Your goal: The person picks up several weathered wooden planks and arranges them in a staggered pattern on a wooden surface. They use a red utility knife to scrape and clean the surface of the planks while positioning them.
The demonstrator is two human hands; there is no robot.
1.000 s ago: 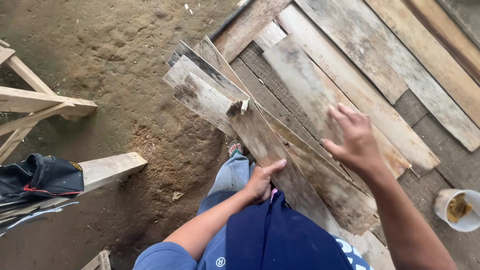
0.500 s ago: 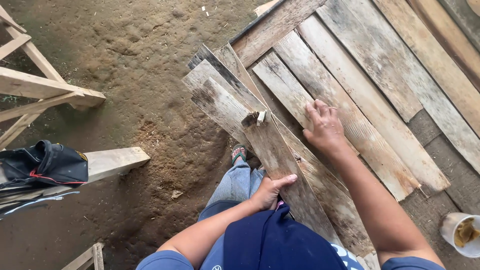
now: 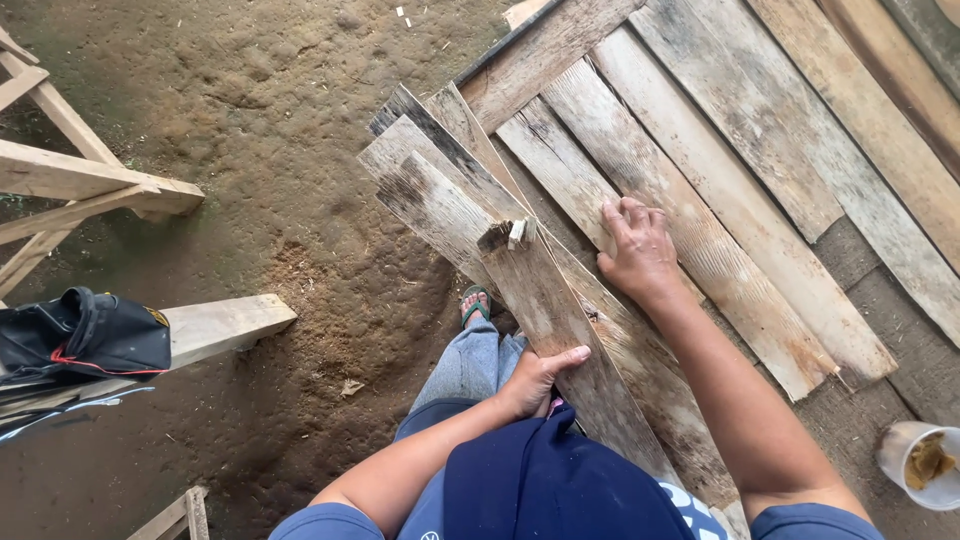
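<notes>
A narrow weathered plank with a broken, dark top end lies over a stack of old grey boards. My left hand grips its near left edge, thumb laid across the top face. My right hand rests with curled fingers on the end of a pale board just to the right of the plank. My leg in jeans and a foot in a green sandal stand on the dirt under the stack's left side.
More long boards lie side by side at the upper right. A wooden sawhorse frame stands at left, with a black bag on a beam. A white cup sits at lower right. Brown dirt floor.
My right hand has drawn back from the boards at right and come down onto the pale board's end beside the plank. The left hand keeps its hold.
</notes>
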